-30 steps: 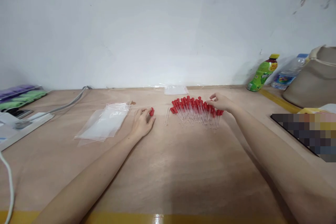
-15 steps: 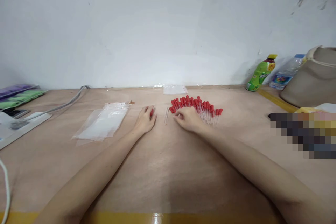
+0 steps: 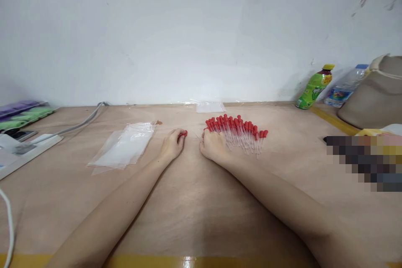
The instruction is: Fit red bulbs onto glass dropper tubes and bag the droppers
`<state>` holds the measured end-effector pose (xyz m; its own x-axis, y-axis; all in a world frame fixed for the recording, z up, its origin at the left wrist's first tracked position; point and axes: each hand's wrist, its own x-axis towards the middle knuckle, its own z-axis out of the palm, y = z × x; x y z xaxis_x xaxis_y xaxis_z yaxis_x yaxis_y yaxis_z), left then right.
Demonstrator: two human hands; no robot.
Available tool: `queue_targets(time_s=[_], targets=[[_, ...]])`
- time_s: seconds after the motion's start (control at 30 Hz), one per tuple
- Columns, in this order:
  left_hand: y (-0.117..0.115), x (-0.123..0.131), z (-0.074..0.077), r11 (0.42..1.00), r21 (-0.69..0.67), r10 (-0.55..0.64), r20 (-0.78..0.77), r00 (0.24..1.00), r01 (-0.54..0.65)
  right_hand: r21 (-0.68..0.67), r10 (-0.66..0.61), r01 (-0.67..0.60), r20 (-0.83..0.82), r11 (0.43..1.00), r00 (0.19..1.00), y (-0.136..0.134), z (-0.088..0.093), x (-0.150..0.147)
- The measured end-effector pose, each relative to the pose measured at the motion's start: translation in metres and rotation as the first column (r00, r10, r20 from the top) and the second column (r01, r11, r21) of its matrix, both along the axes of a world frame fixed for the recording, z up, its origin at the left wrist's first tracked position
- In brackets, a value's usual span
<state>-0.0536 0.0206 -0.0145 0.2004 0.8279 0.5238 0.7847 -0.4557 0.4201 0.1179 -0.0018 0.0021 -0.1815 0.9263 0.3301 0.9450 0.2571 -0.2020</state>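
Observation:
My left hand [image 3: 172, 145] rests on the table, its thumb and fingers closed around red rubber dropper bulbs [image 3: 184, 133]; how many is hidden. Just to its right, my right hand [image 3: 213, 144] has its fingers pinched together. A faint, thin clear dropper tube [image 3: 197, 136] sticks out from its fingertips towards the left hand. Behind and right of that hand lies a fanned row of droppers [image 3: 240, 130] with red bulbs and clear tubes, bulbs pointing to the wall. The right hand covers part of the row's left end.
Clear plastic bags [image 3: 124, 144] lie left of my hands, and another small bag [image 3: 210, 107] is by the wall. A power strip [image 3: 31, 153] with a grey cable is far left. At the right stand a green bottle [image 3: 314, 88], a water bottle [image 3: 342, 90] and a beige bin [image 3: 370, 96].
My right hand has moved left and a little nearer, onto the spot where loose clear tubes lay. The red bulbs now show more at my left fingertips.

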Motion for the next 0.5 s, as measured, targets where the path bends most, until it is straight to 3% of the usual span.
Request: queue_targets(time_s=[0.3, 0.5], targets=[[-0.020, 0.012, 0.003, 0.993, 0.064, -0.099, 0.039, 0.994, 0.096, -0.058, 0.063, -0.063, 0.005, 0.996, 0.998, -0.027, 0.004, 0.023], [-0.028, 0.019, 0.005, 0.985, 0.161, -0.084, 0.111, 0.990, 0.066, 0.134, 0.119, -0.106, -0.097, 0.985, 0.988, -0.038, -0.007, 0.063]])
